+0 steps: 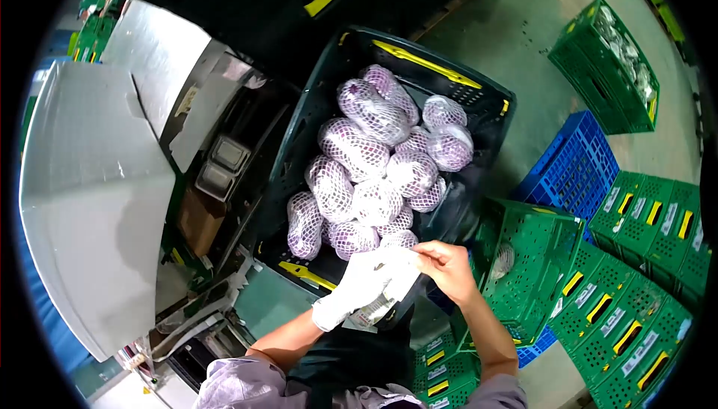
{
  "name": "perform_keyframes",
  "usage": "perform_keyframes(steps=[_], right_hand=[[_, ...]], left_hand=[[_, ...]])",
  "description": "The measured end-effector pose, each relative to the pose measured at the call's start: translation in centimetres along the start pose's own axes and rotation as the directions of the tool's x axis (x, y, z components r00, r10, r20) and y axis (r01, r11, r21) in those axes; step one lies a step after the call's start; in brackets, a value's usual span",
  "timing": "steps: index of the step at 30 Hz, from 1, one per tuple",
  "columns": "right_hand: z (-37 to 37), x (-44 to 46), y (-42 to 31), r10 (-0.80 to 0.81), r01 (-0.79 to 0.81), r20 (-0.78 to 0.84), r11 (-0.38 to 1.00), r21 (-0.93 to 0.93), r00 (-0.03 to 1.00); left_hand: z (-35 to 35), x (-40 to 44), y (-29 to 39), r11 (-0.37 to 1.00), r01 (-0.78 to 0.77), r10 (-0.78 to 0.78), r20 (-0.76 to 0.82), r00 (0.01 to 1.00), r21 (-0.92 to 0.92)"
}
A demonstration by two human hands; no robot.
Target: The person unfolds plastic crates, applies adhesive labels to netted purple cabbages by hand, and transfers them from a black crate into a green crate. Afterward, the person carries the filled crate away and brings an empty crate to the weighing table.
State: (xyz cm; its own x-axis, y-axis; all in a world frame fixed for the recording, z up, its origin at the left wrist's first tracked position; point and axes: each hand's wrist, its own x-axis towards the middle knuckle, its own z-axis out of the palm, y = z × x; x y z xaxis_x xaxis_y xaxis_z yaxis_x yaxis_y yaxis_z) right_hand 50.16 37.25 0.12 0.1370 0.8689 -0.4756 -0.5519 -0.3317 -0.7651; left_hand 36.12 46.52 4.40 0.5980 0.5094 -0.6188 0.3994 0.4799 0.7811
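Between the hands (450,268), a white slip (402,283), partly hidden.

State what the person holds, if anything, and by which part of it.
The right hand pinches a white slip by its edge; what the gloved left hand grips is unclear.

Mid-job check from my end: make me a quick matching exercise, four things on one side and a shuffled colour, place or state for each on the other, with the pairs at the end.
1. Left hand
2. Right hand
3. Netted bundles
4. Pallet

A. Blue
B. Ungloved
C. Piled in the dark crate
D. White-gloved

Pairs: 1-D, 2-B, 3-C, 4-A
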Motion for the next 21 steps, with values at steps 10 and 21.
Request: perform_keyframes(steps=[10, 21], right_hand=[[3.9, 13.2, -5.2, -0.645, 0.453, 0.156, 0.325, -0.830, 0.748], [4.8, 30.7, -6.4, -0.304, 0.078, -0.102, 0.527, -0.847, 0.947]], left_hand=[[-7.9, 0.6, -0.9, 0.993, -0.108, 0.119, -0.298, 0.947, 0.053], [-13.7, -2.5, -7.7, 0.940, -0.057, 0.039, -0.059, 0.997, -0.338]])
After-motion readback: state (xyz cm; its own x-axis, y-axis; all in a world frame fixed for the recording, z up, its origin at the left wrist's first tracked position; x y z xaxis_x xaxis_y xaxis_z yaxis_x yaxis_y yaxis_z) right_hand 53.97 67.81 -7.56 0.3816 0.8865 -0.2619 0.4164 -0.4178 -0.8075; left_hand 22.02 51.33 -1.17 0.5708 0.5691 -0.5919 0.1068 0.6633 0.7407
